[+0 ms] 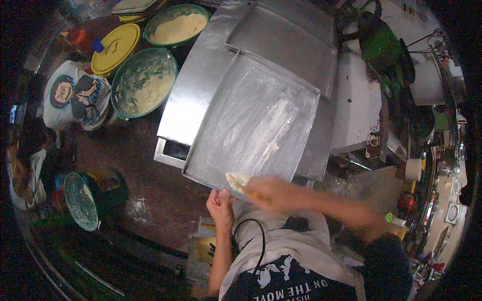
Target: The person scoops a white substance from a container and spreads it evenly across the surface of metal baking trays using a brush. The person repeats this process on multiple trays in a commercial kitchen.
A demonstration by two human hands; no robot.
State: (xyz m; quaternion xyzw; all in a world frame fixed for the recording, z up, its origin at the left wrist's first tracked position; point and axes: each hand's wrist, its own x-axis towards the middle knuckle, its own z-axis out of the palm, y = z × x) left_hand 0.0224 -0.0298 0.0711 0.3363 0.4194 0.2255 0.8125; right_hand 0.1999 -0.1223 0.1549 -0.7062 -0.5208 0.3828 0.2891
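Note:
A rectangular metal baking tray (226,124) lies before me, its surface smeared with a whitish, pasty substance (278,124) that is thickest right of the middle. My right hand (271,193), blurred, is closed around a brush (239,181) with pale, coated bristles at the tray's near edge. The handle is mostly hidden in my fingers. My left hand (221,201) pinches the near rim of the same tray, left of the brush.
Another metal tray (263,26) lies beneath and beyond on a metal surface (196,86). Left stand green tubs (145,82) with pale contents, a yellow lid (116,49) and a printed white bag (62,96). A green container (81,201) is lower left; a white surface (354,109) is right.

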